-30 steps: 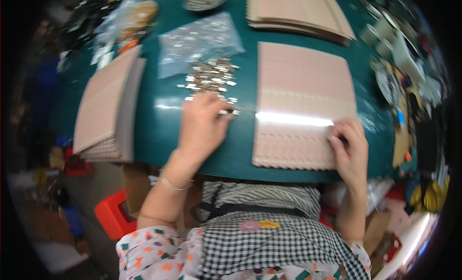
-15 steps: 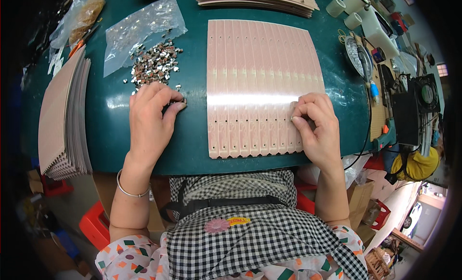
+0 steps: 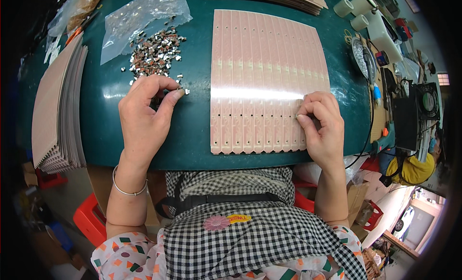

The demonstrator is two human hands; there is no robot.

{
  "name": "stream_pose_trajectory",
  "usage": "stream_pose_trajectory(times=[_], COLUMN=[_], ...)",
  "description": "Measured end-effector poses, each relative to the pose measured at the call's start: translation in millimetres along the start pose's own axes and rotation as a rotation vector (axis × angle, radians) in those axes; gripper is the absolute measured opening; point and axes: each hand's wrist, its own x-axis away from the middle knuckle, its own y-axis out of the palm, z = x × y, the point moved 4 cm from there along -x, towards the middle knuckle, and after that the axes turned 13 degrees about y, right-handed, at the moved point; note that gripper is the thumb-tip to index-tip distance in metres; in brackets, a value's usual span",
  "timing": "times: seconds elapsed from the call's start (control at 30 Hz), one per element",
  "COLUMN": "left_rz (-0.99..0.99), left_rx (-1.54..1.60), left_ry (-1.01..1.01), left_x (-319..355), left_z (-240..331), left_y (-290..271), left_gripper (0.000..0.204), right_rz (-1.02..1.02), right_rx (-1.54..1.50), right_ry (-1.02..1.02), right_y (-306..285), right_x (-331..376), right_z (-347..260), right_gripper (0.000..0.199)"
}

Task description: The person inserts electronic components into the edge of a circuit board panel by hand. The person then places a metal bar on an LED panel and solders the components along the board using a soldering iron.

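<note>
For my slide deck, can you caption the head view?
Left hand picks small metal clips while right hand presses one onto a pink strip panel.

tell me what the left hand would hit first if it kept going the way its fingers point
The left hand points up and slightly right across the green table. It would most likely meet the pile of small metal parts first, then the clear plastic bag behind it.
</note>
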Motion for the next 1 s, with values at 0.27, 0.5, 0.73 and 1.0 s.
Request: stream_pose_trajectory(times=[0.27, 0.5, 0.73, 1.0], left_rz=[0.047, -0.073, -0.081, -0.126], left_rx=[0.315, 0.943, 1.204, 1.217], left_ry=[-0.059, -0.332, -0.486, -0.572], left_x=[5, 15, 26, 32], left_z=[13, 49, 66, 73], left_y=[6, 31, 54, 58], left_gripper=[0.014, 0.013, 0.014, 0.014], right_rz=[0.044, 0.042, -0.06, -0.065], right_rx=[0.087, -0.175, -0.414, -0.377], right_ry=[-0.072, 0.087, -0.144, -0.249], right_y=[4, -12, 3, 7], right_x=[1, 1, 12, 18], right_z=[-9, -17, -66, -69], right_gripper=[0.014, 0.016, 0.02, 0.016])
